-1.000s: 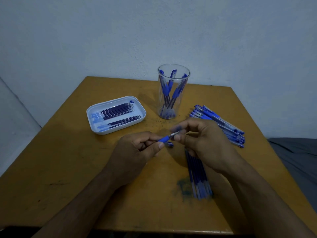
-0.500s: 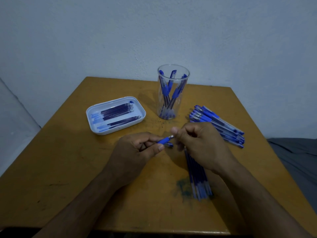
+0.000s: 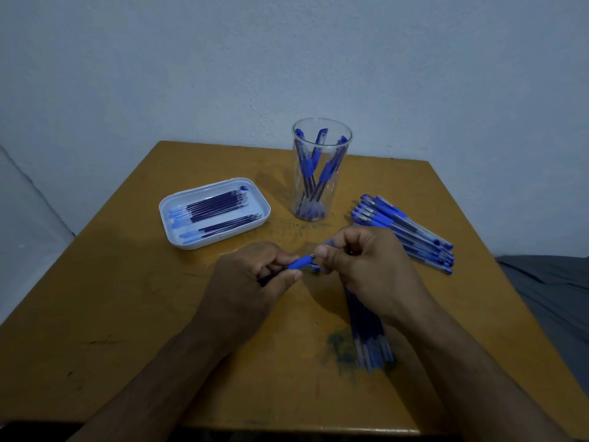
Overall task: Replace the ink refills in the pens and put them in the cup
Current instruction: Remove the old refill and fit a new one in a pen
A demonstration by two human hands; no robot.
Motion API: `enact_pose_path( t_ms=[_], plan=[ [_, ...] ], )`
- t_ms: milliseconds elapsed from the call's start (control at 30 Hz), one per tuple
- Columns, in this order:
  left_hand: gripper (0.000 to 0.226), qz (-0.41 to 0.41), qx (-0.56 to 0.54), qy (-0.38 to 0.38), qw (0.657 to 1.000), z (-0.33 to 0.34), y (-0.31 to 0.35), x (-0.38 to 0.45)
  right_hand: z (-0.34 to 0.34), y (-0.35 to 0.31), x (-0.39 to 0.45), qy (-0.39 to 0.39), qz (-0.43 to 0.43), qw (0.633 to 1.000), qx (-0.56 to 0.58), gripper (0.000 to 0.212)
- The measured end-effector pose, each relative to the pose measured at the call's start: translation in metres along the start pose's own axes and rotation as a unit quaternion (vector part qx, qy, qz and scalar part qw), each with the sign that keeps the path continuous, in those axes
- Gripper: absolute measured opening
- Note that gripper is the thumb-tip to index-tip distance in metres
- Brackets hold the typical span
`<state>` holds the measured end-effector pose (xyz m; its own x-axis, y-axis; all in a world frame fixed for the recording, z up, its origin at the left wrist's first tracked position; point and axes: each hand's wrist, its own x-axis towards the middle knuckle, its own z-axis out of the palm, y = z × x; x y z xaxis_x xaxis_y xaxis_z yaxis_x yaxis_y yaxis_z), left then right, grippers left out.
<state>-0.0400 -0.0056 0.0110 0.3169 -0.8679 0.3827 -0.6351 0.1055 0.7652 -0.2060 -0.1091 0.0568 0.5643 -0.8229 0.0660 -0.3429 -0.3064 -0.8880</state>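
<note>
My left hand (image 3: 251,282) grips a pen (image 3: 301,261) by its blue rubber grip, the barrel hidden in the palm. My right hand (image 3: 366,266) pinches the pen's tip end, fingers curled around it, so the tip is hidden. A clear cup (image 3: 320,173) with several blue pens stands behind the hands. A white tray (image 3: 178,236) at the left holds several dark refills. A pile of blue pens (image 3: 404,231) lies at the right. A bundle of refills (image 3: 369,336) lies on the table under my right wrist.
The wooden table (image 3: 127,314) has an ink stain (image 3: 339,342) near the refill bundle. A pale wall stands behind the table. Grey fabric (image 3: 554,288) lies beyond the table's right edge.
My right hand has closed in over the pen's silver tip, which showed a second ago and is now covered. The left hand has stayed in place.
</note>
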Motion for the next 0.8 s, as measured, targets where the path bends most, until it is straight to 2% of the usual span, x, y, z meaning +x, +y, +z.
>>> enact_pose_path(
  t_ms=[100, 167, 233, 300, 433, 533, 600, 700, 800],
  plan=[
    [0.017, -0.012, -0.005, 0.024, 1.0, 0.002, -0.001, 0.001, 0.002, -0.002, 0.0, 0.005, 0.001, 1.0, -0.004, 0.01],
    [0.015, -0.052, -0.035, 0.061, 0.996, 0.001, -0.003, 0.003, 0.005, -0.003, 0.001, 0.01, -0.011, 0.996, -0.09, 0.027],
    [0.013, -0.087, -0.079, 0.097, 0.988, 0.0, -0.004, 0.006, 0.008, -0.004, 0.002, 0.009, -0.036, 0.972, -0.232, 0.038],
    [0.019, -0.092, -0.102, 0.114, 0.984, -0.002, -0.002, 0.007, 0.014, -0.004, 0.002, -0.023, -0.038, 0.94, -0.337, 0.035],
    [0.026, -0.088, -0.118, 0.112, 0.983, -0.001, 0.0, 0.007, 0.024, 0.0, 0.001, -0.053, -0.025, 0.913, -0.404, 0.03],
    [0.027, -0.085, -0.123, 0.11, 0.983, -0.001, -0.003, 0.006, 0.026, 0.002, 0.003, -0.051, -0.03, 0.909, -0.412, 0.02],
    [0.026, -0.079, -0.119, 0.104, 0.984, -0.001, -0.004, 0.006, 0.025, 0.002, 0.003, -0.046, -0.034, 0.919, -0.389, 0.012],
    [0.029, -0.075, -0.121, 0.096, 0.985, -0.002, -0.005, 0.005, 0.022, 0.003, 0.004, -0.022, -0.027, 0.953, -0.301, 0.011],
    [0.029, -0.062, -0.128, 0.079, 0.987, -0.004, -0.003, 0.004, 0.016, 0.005, 0.004, 0.038, -0.035, 0.981, -0.189, 0.008]
  ],
)
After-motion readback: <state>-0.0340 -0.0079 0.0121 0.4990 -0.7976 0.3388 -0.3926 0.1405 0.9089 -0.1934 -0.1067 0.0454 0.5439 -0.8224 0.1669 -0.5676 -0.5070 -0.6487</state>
